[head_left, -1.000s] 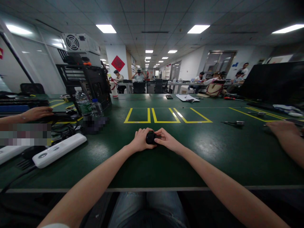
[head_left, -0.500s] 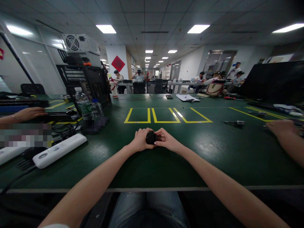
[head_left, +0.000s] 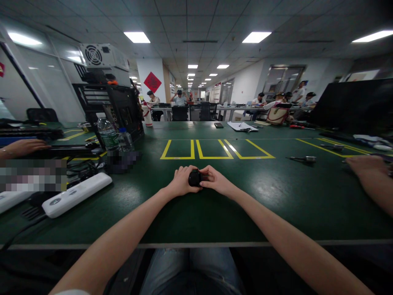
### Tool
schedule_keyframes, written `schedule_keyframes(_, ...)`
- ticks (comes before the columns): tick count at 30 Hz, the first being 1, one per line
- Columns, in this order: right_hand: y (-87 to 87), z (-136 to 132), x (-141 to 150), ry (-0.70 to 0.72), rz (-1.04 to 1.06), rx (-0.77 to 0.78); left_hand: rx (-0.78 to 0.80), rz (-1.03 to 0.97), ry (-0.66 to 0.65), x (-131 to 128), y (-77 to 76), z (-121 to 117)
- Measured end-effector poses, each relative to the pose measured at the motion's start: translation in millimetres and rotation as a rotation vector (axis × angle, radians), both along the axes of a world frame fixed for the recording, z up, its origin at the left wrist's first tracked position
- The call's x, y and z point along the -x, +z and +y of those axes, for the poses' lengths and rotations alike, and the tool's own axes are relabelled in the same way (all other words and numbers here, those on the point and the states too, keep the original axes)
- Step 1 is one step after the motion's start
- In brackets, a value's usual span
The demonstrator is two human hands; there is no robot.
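Note:
A small, rounded black object [head_left: 195,178] sits between my two hands, low over the green table [head_left: 196,213]. It looks smooth and a little shiny, but its kind does not show. My left hand [head_left: 181,180] wraps around its left side, with the thumb in front and the fingers behind. From the right, my right hand [head_left: 215,180] pinches it with thumb and fingertips. Both forearms reach in over the table's near edge. The underside of the black object is hidden, so I cannot tell whether it rests on the table.
Yellow tape outlines [head_left: 215,157] lie beyond my hands. At left are a white power strip [head_left: 78,194], plastic bottles [head_left: 108,133] and an open computer case [head_left: 123,110]. A metal-tipped tool [head_left: 302,159] lies at right, near another person's hand [head_left: 367,166]. Another hand [head_left: 26,146] is at far left.
My hands and the black object have barely moved; the right fingers shift very slightly. The other person's hand at far left has moved a little left.

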State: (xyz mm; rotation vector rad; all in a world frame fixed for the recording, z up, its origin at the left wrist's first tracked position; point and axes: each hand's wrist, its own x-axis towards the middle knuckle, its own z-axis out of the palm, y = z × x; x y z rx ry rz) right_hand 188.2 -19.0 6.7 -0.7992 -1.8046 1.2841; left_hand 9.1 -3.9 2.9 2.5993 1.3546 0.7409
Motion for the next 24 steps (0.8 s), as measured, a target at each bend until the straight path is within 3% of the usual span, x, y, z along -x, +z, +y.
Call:
schedule_keyframes(12, 0.1, -0.9, 2.3, -0.061, -0.032, 0.001, -0.03, -0.009, -0.008, -0.4, -3.6, 2.1)
schedule_keyframes(20, 3.2, -2.7, -0.2, 0.016, -0.023, 0.002, -0.011, -0.005, -0.011, 0.3, -1.2, 0.6)
schedule_keyframes(24, 2.3, -3.1, -0.3, -0.027, -0.051, -0.008, 0.006, -0.011, -0.007, -0.1, 0.0, -0.2)
